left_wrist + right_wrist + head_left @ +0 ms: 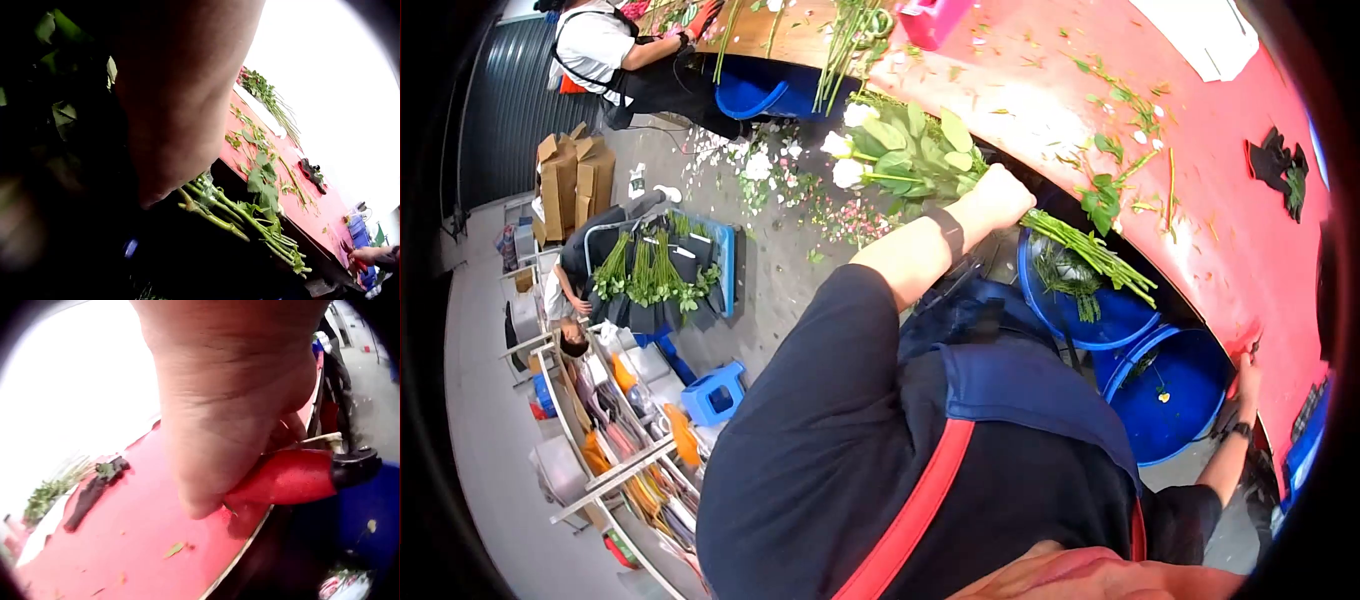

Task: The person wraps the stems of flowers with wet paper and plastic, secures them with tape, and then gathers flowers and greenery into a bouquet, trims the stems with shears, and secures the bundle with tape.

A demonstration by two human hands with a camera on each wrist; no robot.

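My left hand point(1000, 195) grips a bunch of white roses point(890, 160) by its green stems point(1095, 255), held beside the table edge. Blooms and broad leaves stick out on one side of the fist and bare stem ends on the other. In the left wrist view, clear wrap circles the stems point(237, 219). At the far end of the table edge, my right hand point(1248, 380) holds red-handled pruning shears point(287, 478). The palm hides part of the handles, and the blades are out of sight in the right wrist view.
Leaf scraps and cut stems point(1115, 190) litter the red table point(1040, 110); a dark glove point(1280, 170) lies farther along. Blue buckets point(1175, 400) stand below its edge. Another person point(595, 50) works at the table, and a crate of greenery point(725, 270) sits on the petal-strewn floor.
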